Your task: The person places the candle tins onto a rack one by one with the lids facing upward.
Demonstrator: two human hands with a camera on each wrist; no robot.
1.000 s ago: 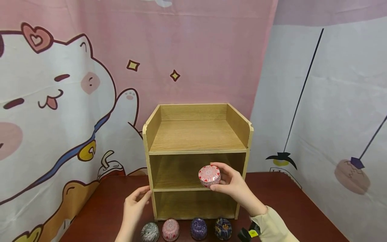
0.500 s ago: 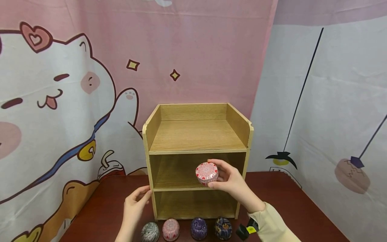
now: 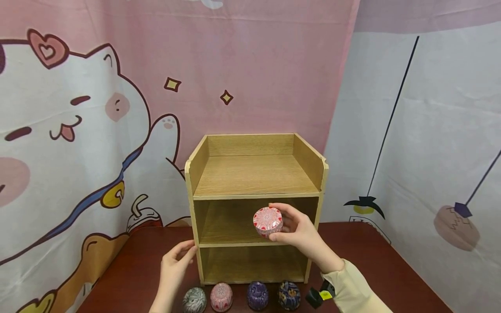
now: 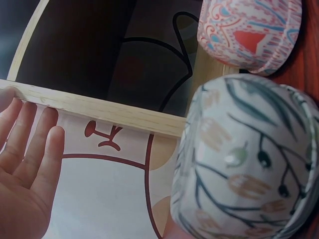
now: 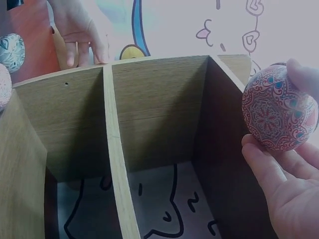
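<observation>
My right hand [image 3: 300,234] pinches a round pink patterned tin [image 3: 268,221] between thumb and fingers, its top tilted towards me. It stands in front of the middle compartment of a small wooden shelf [image 3: 256,196]. The right wrist view shows the patterned base of the held tin [image 5: 274,109]. At the shelf's left side, my left hand [image 3: 175,265] touches the side panel with nearly straight fingers. In the left wrist view, the left hand's fingertips [image 4: 49,115] rest against the panel's wooden edge [image 4: 99,107].
Several more tins stand in a row before the shelf: grey-white leafy [image 3: 194,300], pink [image 3: 221,297], purple [image 3: 257,296] and dark blue floral [image 3: 289,296]. The reddish-brown table [image 3: 368,261] reaches back to a printed cloth backdrop [image 3: 270,65].
My right hand has moved slightly left and up with the pink tin, changing its tilt a little. The left hand and the row of tins stay put.
</observation>
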